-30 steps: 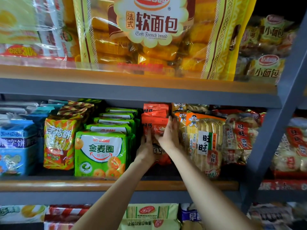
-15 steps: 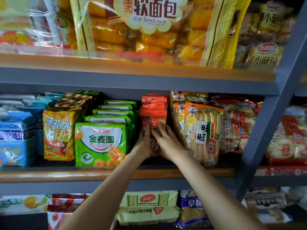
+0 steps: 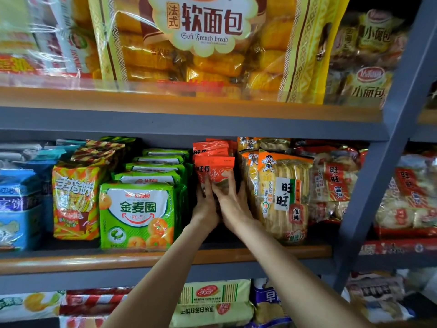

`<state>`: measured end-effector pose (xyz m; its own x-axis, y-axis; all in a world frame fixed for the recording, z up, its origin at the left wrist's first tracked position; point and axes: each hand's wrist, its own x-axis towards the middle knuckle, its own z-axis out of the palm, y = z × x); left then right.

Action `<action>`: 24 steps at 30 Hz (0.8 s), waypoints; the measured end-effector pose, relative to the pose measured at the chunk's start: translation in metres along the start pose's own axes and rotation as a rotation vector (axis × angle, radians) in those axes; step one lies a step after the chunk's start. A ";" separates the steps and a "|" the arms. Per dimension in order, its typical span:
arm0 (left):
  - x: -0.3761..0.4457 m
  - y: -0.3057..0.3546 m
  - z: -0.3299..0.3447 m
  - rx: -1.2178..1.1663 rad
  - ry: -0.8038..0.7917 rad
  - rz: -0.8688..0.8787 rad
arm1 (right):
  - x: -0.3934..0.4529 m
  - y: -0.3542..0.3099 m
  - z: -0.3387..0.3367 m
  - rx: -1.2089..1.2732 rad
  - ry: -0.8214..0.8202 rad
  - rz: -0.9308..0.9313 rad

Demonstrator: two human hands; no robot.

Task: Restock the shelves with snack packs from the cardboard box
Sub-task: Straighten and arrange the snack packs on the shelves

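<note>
- Snack pack, red-orange plastic pouch: front of its row on the middle shelf, between the green cake bags and the clear rice-cracker bags.
- Change over the last second: my hands have slid down from the pouch's upper half to its lower half. Pouch reads more upright and squarer to the row now. I judge that as seating or straightening, not inserting.
- Left hand: on the pouch's lower left, fingers together against its face. I can't tell whether the thumb wraps the edge.
- Right hand: fingers spread, curled over the pouch's lower right front and side.
- Meaning for the task: this pack is close to placed; release looks like the next move.
- Middle shelf, orange-edged board on grey steel frame: more red-orange pouches stacked behind the front one, green orange-print cake bags in a row to the left, clear rice-cracker bags touching on the right.
- Top shelf: large yellow bread bag.
- Cardboard box: not in view, so remaining stock unknown.
</note>
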<state>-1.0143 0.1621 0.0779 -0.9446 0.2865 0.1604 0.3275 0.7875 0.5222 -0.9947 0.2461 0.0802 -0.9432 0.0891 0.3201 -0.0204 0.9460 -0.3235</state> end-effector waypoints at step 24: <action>-0.006 -0.015 0.002 0.652 -0.017 0.224 | 0.075 -0.025 -0.038 -0.155 -0.035 -0.139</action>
<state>-1.0133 0.1492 0.0673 -0.8535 0.4853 0.1899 0.4673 0.8740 -0.1332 -1.0525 0.2414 0.1465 -0.9459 -0.0542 0.3199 -0.1027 0.9853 -0.1368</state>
